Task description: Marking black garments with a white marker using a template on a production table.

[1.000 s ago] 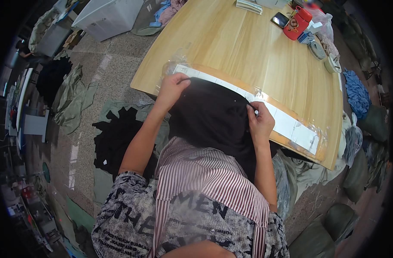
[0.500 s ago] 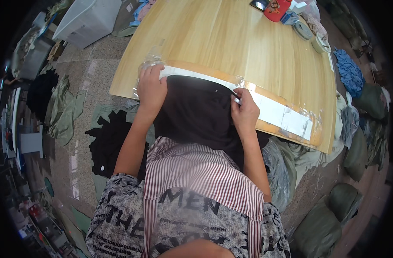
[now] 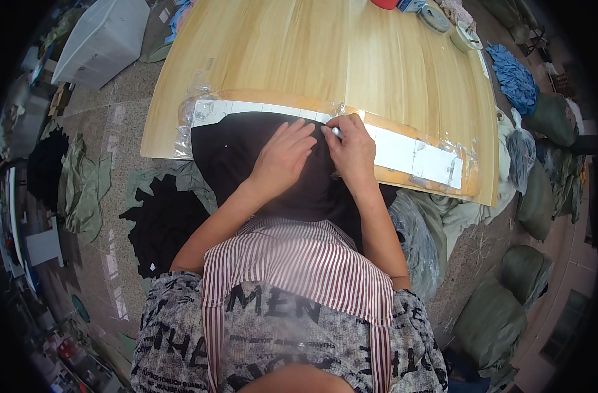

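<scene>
Single head-worn fisheye view, wide, facing steeply down; hands [image 3: 284, 159] [image 3: 352, 147] near, table [image 3: 272, 52] stretching ahead

Cloth [image 3: 318, 177] on table [image 3: 312, 59], bin [image 3: 102, 42] left of table

Left forearm [image 3: 228, 226] slants up and inward from lower left; left hand [image 3: 284, 157] lies palm down, fingers extended and slightly spread, tips toward upper right. Right forearm [image 3: 381, 229] rises more steeply, leaning left; right hand [image 3: 354, 149] has fingers curled, thumb and index pinched, just beside the left fingertips.
</scene>
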A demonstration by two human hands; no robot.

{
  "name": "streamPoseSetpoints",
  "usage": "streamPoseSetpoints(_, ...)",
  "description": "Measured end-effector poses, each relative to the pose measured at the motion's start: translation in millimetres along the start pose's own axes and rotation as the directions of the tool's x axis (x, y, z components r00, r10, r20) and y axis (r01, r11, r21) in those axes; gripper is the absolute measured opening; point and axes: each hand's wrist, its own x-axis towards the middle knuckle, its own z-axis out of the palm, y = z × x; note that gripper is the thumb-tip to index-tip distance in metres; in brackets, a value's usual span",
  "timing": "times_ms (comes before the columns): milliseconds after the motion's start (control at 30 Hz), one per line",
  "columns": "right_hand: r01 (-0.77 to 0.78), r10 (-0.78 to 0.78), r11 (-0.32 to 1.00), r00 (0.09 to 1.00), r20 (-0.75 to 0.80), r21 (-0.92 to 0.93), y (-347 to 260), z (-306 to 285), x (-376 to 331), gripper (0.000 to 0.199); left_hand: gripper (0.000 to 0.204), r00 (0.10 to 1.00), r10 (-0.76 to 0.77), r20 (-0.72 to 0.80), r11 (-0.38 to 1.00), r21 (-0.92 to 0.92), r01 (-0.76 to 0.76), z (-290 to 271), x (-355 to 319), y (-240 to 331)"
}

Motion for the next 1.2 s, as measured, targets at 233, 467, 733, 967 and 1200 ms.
streamPoseSetpoints(233,-0.316,0.232,0.729,0.949,0.215,0.608,-25,-18,15,0.022,0.021,0.999,-0.032,0.044,0.999,0.009,0.032,-4,-1,1)
streamPoseSetpoints(467,-0.366,0.266,0.646,0.931,0.252,0.670,-11,12,10,0.021,0.025,0.998,-0.049,0.039,0.997,0.065,0.046,-2,-2,2)
streamPoseSetpoints(733,-0.239,0.170,0.901,0.962,0.212,0.362,-16,20,12,0.013,0.028,0.994,-0.093,0.061,0.996,0.019,0.092,-2,-1,1)
streamPoseSetpoints(967,-0.183,0.157,0.977,0.966,0.205,0.111,-30,21,29,0.016,0.029,0.994,-0.090,0.060,0.996,0.014,0.090,-1,-2,1)
streamPoseSetpoints(1200,-0.115,-0.010,0.935,0.938,0.347,0.336,-58,38,38,0.014,0.032,0.997,-0.069,-0.026,0.996,-0.055,0.067,2,-2,-1)
